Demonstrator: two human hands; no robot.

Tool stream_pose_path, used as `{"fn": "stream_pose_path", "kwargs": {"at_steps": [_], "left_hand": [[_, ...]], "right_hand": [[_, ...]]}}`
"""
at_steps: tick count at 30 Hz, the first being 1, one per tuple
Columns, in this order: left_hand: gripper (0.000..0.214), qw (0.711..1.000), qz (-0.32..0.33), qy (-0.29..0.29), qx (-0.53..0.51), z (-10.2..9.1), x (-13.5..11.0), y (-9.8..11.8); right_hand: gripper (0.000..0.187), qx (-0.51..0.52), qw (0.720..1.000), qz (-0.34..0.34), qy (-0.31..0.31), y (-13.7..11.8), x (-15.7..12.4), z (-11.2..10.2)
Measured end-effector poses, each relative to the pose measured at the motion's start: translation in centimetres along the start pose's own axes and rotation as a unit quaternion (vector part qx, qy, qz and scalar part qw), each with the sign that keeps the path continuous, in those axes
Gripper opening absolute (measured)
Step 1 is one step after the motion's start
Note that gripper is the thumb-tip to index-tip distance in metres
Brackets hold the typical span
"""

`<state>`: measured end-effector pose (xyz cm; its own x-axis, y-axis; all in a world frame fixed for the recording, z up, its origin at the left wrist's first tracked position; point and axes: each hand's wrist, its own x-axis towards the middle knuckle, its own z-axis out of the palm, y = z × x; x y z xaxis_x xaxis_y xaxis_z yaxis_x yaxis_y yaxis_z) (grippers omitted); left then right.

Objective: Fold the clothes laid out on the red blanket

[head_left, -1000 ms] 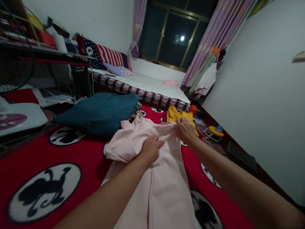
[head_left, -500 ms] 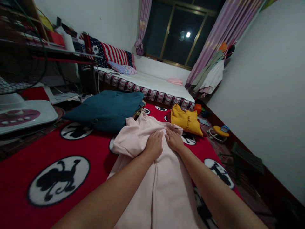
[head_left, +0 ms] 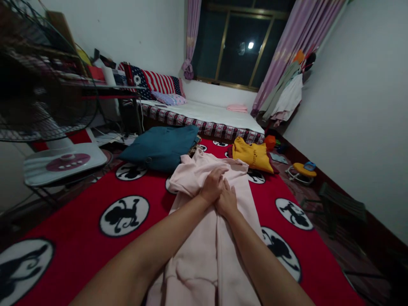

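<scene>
A pale pink garment (head_left: pixel 207 238) lies lengthwise on a red rug (head_left: pixel 79 229) printed with black-and-white roundels. My left hand (head_left: pixel 213 185) rests flat on its upper part, fingers stretched forward over the cloth. My right hand (head_left: pixel 227 200) lies flat just beside and a little below it, the two hands touching. Neither hand grips the cloth. The garment's top end is bunched into a fold (head_left: pixel 188 178) to the left of my hands.
A folded teal garment (head_left: pixel 162 146) lies beyond on the left, a yellow one (head_left: pixel 251 155) beyond on the right. A standing fan (head_left: pixel 47 127) is at the left, a low bed (head_left: pixel 204 114) under the window, toys (head_left: pixel 301 172) and a dark stool (head_left: pixel 342 208) along the right wall.
My right hand let go of the garment's far right edge and drew back to lie against my left hand. The view pulled back and shifted, showing more rug and fan.
</scene>
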<state>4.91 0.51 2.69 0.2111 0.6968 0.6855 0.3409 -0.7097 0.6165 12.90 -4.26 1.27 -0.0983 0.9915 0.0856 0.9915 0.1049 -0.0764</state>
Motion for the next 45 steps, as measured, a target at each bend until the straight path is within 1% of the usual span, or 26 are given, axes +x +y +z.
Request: {"fn": "stream_pose_path", "kwargs": {"at_steps": [2,3,5,7,9,11,13,15,19,21,23,25,26,28,29,30,31,33,35,37,39,41,42,43,44,45], "left_hand": [[0.04,0.998,0.045,-0.003,0.037,-2.0,0.2,1.0],[0.038,0.996,0.048,0.01,0.075,-3.4,0.6,1.3],[0.029,0.981,0.004,0.048,0.189,-6.7,1.7,1.2],[0.027,0.943,-0.092,0.05,0.315,-10.0,3.0,0.5],[0.049,0.893,-0.201,-0.018,0.402,-12.5,4.0,-0.5],[0.067,0.849,-0.28,-0.107,0.436,-13.7,4.3,-1.6],[0.073,0.831,-0.316,-0.157,0.43,-13.8,4.1,-2.6],[0.064,0.847,-0.327,-0.145,0.393,-13.4,3.4,-3.5],[0.031,0.935,-0.308,0.014,0.175,-13.2,2.7,-4.9],[0.024,0.951,-0.282,0.088,0.09,-13.6,3.3,-5.2],[0.022,0.953,-0.262,0.141,0.066,-14.1,4.7,-4.8],[0.024,0.945,-0.245,0.217,0.008,-14.6,6.5,-3.7],[0.024,0.935,-0.233,0.26,-0.057,-14.8,7.3,-2.8],[0.024,0.896,-0.191,0.32,-0.24,-15.0,8.6,-0.5],[0.024,0.871,-0.16,0.323,-0.335,-15.0,8.9,0.9],[0.025,0.85,-0.13,0.303,-0.411,-14.9,8.8,2.4],[0.026,0.842,-0.105,0.264,-0.458,-14.7,8.5,3.9],[0.026,0.843,-0.075,0.17,-0.505,-14.1,6.7,6.6],[0.025,0.848,-0.079,0.065,-0.52,-13.5,3.9,8.5],[0.021,0.852,-0.107,-0.07,-0.508,-12.9,0.6,9.7],[0.014,0.844,-0.13,-0.245,-0.458,-12.7,-2.7,10.0],[0.006,0.814,-0.136,-0.404,-0.395,-12.8,-5.4,10.0],[0.007,0.795,-0.136,-0.464,-0.368,-12.9,-6.3,9.9],[0.008,0.78,-0.138,-0.504,-0.343,-13.1,-7.0,9.9],[0.01,0.773,-0.145,-0.527,-0.322,-13.3,-7.4,9.9],[0.011,0.773,-0.154,-0.537,-0.301,-13.4,-7.6,10.0]], "right_hand": [[0.058,0.006,1.0,0.01,0.012,-0.1,0.0,0.1],[0.057,0.012,0.999,0.017,0.024,-0.1,0.0,0.1],[0.055,0.027,0.998,0.033,0.048,-0.2,0.0,0.2],[0.055,0.039,0.996,0.037,0.064,-0.3,0.0,0.3],[0.054,0.047,0.996,0.035,0.069,-0.3,0.0,0.4],[0.053,0.052,0.996,0.031,0.073,-0.3,-0.1,0.4],[0.052,0.056,0.995,0.029,0.076,-0.2,-0.1,0.3],[0.051,0.062,0.995,0.027,0.08,-0.2,-0.2,0.2],[0.05,0.089,0.992,0.025,0.085,0.0,-0.3,0.2],[0.049,0.123,0.987,0.021,0.097,0.2,-0.2,0.5],[0.046,0.185,0.975,0.02,0.118,0.7,0.1,0.9],[0.045,0.297,0.942,0.032,0.153,1.3,0.4,1.3],[0.045,0.381,0.906,0.044,0.176,1.6,0.6,1.5],[0.049,0.548,0.803,0.07,0.224,2.3,1.0,1.8],[0.052,0.611,0.749,0.082,0.244,2.6,1.2,1.8],[0.054,0.661,0.699,0.095,0.258,2.8,1.3,1.9],[0.055,0.699,0.655,0.111,0.266,3.1,1.4,1.8],[0.052,0.756,0.583,0.14,0.262,3.6,1.4,1.6],[0.047,0.814,0.506,0.159,0.237,4.2,1.3,1.2],[0.046,0.849,0.465,0.164,0.19,5.1,1.2,0.7],[0.052,0.867,0.447,0.169,0.141,6.1,1.0,0.0],[0.056,0.872,0.447,0.177,0.092,7.0,0.7,-0.8],[0.055,0.87,0.453,0.181,0.068,7.4,0.6,-1.2],[0.05,0.863,0.468,0.182,0.042,7.6,0.4,-1.5],[0.042,0.85,0.495,0.181,0.018,7.7,0.3,-1.7],[0.035,0.828,0.533,0.176,0.002,7.7,0.1,-2.0]]}}
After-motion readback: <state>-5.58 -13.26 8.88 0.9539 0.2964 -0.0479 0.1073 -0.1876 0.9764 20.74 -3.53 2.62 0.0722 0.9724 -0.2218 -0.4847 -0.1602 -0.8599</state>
